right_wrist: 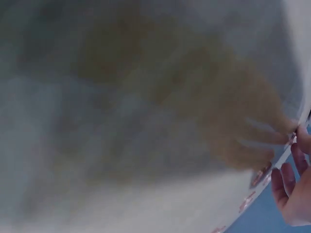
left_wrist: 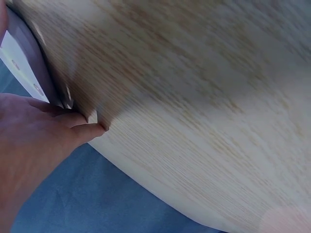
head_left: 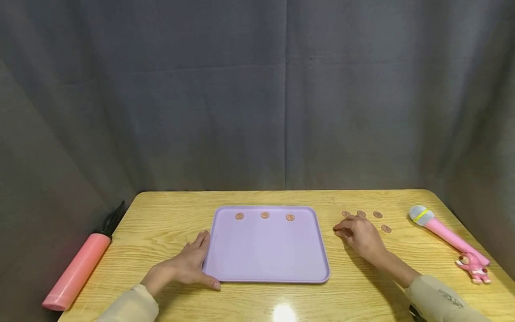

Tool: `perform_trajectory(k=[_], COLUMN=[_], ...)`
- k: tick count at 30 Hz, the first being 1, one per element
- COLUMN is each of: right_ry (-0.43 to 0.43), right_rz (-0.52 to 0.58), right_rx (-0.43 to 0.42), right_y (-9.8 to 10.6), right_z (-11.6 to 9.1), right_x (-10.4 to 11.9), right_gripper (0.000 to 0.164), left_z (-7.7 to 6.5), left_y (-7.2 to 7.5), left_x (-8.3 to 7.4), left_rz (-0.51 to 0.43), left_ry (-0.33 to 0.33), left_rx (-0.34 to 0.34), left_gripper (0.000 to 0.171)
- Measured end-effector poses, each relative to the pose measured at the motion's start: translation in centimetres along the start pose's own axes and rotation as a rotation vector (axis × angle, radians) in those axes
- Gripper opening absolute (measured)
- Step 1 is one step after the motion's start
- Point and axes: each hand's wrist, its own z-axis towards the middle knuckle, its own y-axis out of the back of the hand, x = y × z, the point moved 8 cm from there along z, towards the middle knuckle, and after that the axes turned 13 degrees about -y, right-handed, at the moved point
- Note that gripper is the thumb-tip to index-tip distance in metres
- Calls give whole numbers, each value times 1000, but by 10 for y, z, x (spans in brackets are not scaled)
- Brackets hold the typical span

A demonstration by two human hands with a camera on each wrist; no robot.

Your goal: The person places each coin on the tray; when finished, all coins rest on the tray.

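Observation:
A lilac tray [head_left: 267, 250] lies on the wooden table, with three copper coins [head_left: 264, 215] in a row along its far side. My left hand [head_left: 189, 264] rests against the tray's left edge, fingers extended and thumb at the near corner. In the left wrist view, those fingers [left_wrist: 80, 127] reach down to the tabletop beside the tray [left_wrist: 26, 58]. Right of the tray, my right hand [head_left: 360, 235] pinches a small coin [right_wrist: 293, 138] low over the table, mostly hidden by the fingertips. Several more copper coins [head_left: 377, 214] lie just beyond and beside that hand.
A pink toy microphone [head_left: 446, 235] with a silver head lies at the right, a small pink bear figure [head_left: 474, 267] against its handle. At the left edge lies a pink hand pump [head_left: 78, 273] with a black end. A grey curtain [head_left: 257, 112] surrounds the table [head_left: 169, 219].

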Motion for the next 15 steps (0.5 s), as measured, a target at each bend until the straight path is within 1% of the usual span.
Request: perform_trajectory(k=[2,11,15], right_ry=[-29,-77,-51], right_rz=[-3,-16,-23], right_rx=[30,160,224], right_y=[-2,-5,-6], right_z=[4,17,23], right_x=[-4,-13,-9], right_gripper=[18,13,16], left_z=[0,0,1], left_y=[0,0,-1], left_x=[0,0,1], left_rz=[0,1,0], left_ry=[0,18,12], left_rx=[2,5,-2], left_gripper=[137,136,137])
